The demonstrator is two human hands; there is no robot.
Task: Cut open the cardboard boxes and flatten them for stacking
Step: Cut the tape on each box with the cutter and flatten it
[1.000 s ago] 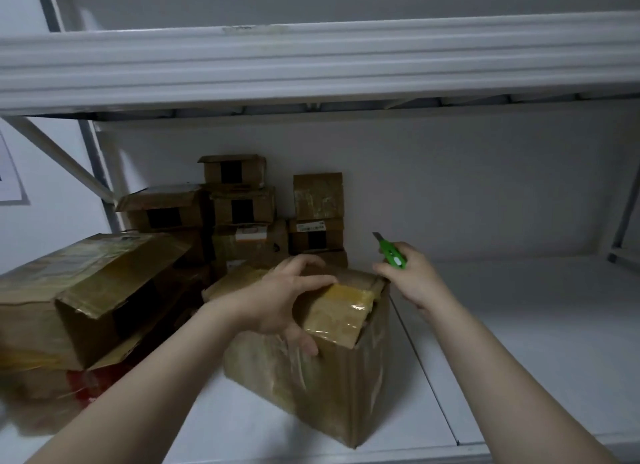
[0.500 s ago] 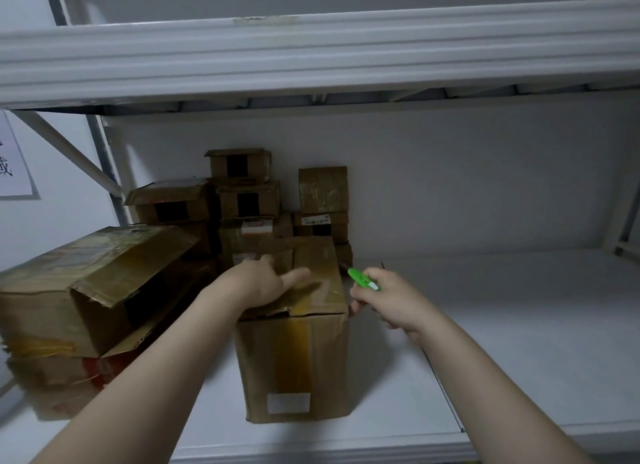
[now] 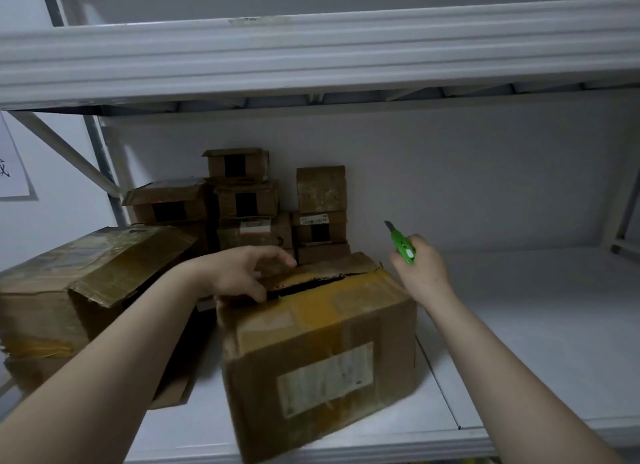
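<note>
A brown taped cardboard box [image 3: 322, 346] stands on the white shelf in front of me, its labelled side facing me and a dark slit open along its top seam. My left hand [image 3: 242, 273] rests on the box's top left edge, thumb at the slit, fingers relaxed. My right hand [image 3: 420, 273] hovers just right of the box's far corner and grips a green utility knife [image 3: 401, 243] with the blade pointing up and away.
A larger opened box [image 3: 79, 290] lies to the left with a flap hanging. Several small boxes [image 3: 242, 200] are stacked against the back wall. The white shelf [image 3: 536, 325] stretches right; an upper shelf beam [image 3: 311, 55] runs overhead.
The box has been turned so its labelled side faces me and its top slit shows. My right hand rose with the knife, blade now pointing up.
</note>
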